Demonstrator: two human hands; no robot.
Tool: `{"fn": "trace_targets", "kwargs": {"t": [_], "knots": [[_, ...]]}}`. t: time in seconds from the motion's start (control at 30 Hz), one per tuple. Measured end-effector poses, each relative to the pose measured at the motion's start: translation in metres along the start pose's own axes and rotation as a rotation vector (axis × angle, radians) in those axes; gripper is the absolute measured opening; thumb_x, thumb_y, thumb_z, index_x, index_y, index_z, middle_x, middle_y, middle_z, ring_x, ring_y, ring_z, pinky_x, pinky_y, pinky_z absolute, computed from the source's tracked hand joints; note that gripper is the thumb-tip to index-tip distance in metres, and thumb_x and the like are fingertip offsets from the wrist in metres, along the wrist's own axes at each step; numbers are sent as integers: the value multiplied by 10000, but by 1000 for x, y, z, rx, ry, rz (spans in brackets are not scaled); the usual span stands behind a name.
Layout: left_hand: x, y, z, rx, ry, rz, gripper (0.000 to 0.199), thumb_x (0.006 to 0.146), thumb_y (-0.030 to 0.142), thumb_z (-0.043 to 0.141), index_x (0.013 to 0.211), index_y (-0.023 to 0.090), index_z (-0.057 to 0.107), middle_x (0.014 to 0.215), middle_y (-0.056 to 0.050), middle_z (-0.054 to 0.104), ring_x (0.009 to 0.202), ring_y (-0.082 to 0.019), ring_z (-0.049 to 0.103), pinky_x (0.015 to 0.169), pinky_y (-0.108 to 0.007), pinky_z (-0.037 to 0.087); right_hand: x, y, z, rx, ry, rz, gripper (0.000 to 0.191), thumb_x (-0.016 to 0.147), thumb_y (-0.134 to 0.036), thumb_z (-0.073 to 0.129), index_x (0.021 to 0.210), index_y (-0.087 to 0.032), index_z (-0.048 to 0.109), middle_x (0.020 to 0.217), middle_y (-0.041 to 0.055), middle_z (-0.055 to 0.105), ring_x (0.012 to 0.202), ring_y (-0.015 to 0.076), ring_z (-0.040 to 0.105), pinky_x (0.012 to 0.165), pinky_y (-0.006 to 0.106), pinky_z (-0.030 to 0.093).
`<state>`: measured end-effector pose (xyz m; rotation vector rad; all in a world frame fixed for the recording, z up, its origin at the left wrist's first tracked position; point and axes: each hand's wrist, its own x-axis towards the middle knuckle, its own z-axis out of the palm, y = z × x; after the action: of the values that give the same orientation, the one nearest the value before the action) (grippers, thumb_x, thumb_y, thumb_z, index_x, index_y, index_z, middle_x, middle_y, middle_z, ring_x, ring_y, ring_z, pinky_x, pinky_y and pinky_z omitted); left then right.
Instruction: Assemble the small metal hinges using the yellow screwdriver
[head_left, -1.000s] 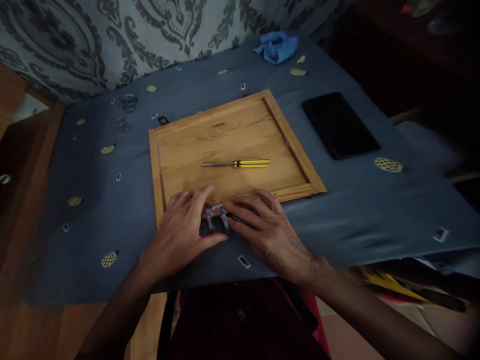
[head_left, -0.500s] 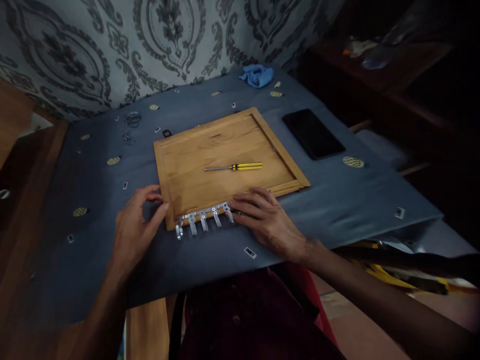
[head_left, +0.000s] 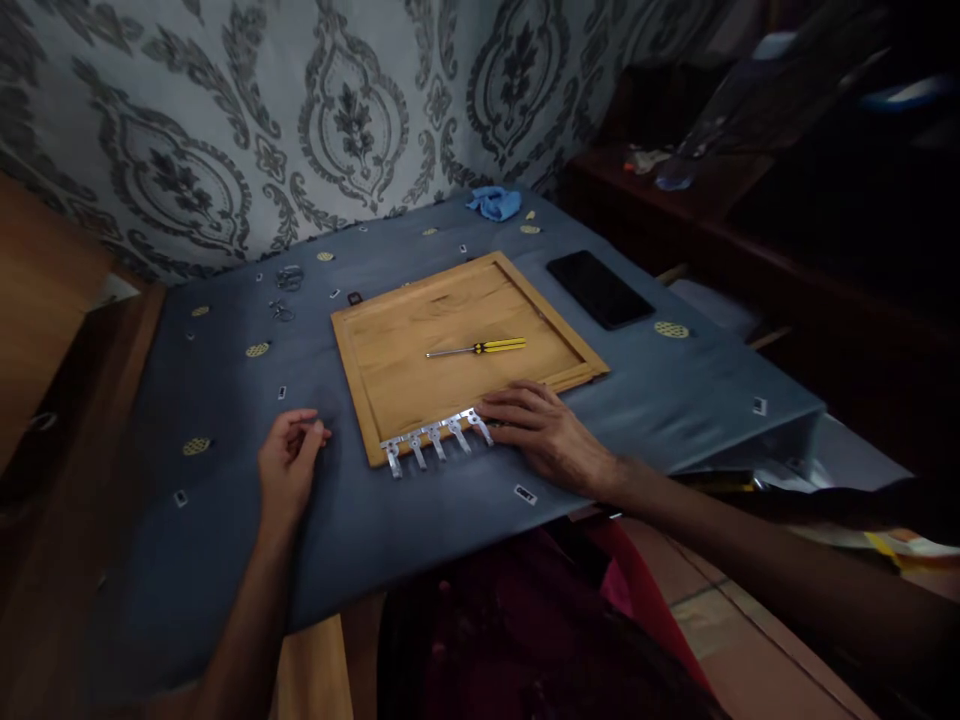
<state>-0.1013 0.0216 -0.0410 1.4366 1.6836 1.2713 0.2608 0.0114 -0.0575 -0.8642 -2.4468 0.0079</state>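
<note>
A wooden framed board [head_left: 420,310] lies flat on the cloth-covered table. On its recessed panel rests a screwdriver [head_left: 480,347] with a yellow and black handle, its shaft pointing left. Along the board's near edge is a silver hook rail [head_left: 435,436] with several hooks hanging over the edge. My right hand [head_left: 547,430] lies with outstretched fingers on the near edge, touching the rail's right end. Left of the board and apart from it, my left hand [head_left: 289,460] hovers with fingers curled and thumb close to them. Anything between those fingertips is too small to tell.
A black tablet or large phone [head_left: 600,288] lies right of the board. Behind it is a crumpled blue cloth or glove [head_left: 495,203]. Small wire-like metal pieces [head_left: 289,278] lie at the back left. A patterned curtain [head_left: 352,110] hangs along the table's far side.
My left hand has drawn away from the board's left edge, and its fingers have curled in. My right hand stays on the rail's end. The view has shifted.
</note>
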Motion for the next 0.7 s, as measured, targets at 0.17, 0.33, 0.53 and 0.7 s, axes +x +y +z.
{"fn": "trace_targets", "kwargs": {"t": [0.17,0.33,0.53,0.7], "knots": [[5,-7,0,82,52,54,326,809,456,642,990,185,627,677,3,691,626,-164,685,606,-264,537,1,-2,-2,-1,-6,6,377,896,-9,501,1117,-202,739,1268,77,751,1232,261,624,1014,514,499],[6,-12,-3,188,158,68,292,850,435,577,1006,190,604,671,11,677,577,-142,637,586,-243,503,1,-3,-6,15,-60,-2,363,890,-9,542,1134,-190,741,1283,81,742,1249,265,605,1042,514,481],[-2,-4,1,331,168,80,294,816,449,602,973,203,636,666,19,675,610,-155,619,639,-257,468,4,2,-9,32,-97,-58,350,876,-25,604,1169,-172,727,1298,91,729,1222,273,601,1047,499,471],[-2,-2,1,396,152,70,364,809,515,582,971,194,640,666,10,672,629,-181,631,637,-273,460,6,7,-10,34,-148,-88,378,874,-37,635,1215,-185,703,1301,96,719,1220,256,589,1046,477,463]]}}
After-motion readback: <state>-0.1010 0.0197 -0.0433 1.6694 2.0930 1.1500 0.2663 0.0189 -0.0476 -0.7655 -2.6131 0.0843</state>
